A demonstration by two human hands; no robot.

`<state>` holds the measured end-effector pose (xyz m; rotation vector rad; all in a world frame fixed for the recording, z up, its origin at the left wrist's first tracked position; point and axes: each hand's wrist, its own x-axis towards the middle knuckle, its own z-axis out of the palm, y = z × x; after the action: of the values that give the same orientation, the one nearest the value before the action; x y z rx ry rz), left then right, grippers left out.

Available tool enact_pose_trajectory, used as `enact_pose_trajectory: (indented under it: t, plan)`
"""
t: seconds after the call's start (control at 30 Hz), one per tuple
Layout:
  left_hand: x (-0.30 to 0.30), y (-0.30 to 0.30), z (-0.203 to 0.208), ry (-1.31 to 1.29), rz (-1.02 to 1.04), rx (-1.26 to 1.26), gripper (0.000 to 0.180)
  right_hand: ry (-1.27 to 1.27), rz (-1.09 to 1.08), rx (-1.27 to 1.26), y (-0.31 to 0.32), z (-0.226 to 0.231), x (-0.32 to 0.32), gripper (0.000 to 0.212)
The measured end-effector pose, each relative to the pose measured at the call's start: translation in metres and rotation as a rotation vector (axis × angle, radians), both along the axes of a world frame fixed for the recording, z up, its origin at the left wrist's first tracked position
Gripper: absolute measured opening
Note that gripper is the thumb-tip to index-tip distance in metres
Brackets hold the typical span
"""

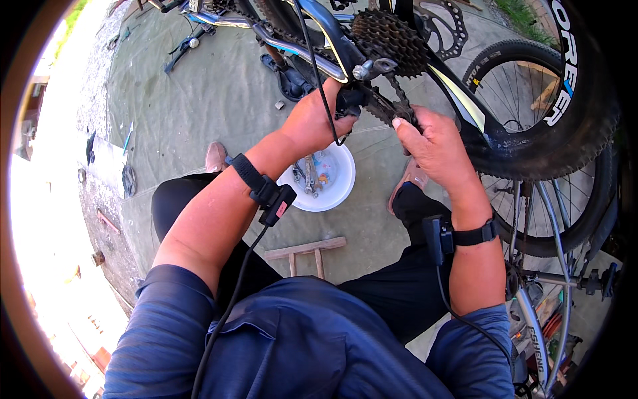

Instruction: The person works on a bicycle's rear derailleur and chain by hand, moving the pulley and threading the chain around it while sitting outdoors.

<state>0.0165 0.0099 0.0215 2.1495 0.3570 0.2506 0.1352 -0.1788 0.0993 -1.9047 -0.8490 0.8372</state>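
Observation:
A bicycle's rear derailleur [380, 106] hangs under the black cassette [389, 43], with the chain [397, 88] running down into its cage. My left hand [316, 120] is closed round the derailleur's black body from the left; its fingertips are partly hidden behind it. On the other side, my right hand [430, 138] pinches the lower end of the cage, thumb on top and the other fingers mostly out of sight. A black cable [323, 93] loops down past my left hand. The derailleur sits tilted between both hands, beside the dark frame tube [458, 106].
Below my hands stands a white basin [347, 183] with several metal tools [309, 174] in it. A small wooden stool [306, 250] is between my legs. The large tyre [558, 156] and another bicycle [525, 299] crowd the right. A brake lever [189, 46] lies on the green ground sheet [173, 106].

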Motion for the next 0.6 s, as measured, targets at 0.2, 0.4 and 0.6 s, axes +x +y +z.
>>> enact_pose_trajectory:
  t: [0.2, 0.4, 0.6]
  plan:
    - [-0.003, 0.002, 0.001, -0.017, 0.010, 0.005, 0.051, 0.057, 0.003, -0.055, 0.001, -0.004, -0.003, 0.023]
    - [-0.003, 0.001, 0.006, 0.039, 0.049, -0.010, 0.051, 0.110, -0.007, -0.077, 0.005, -0.003, -0.005, 0.021]
    - [-0.002, -0.001, 0.009, 0.026, 0.031, -0.046, 0.052, 0.095, 0.020, -0.028, 0.001, -0.006, 0.000, 0.021]
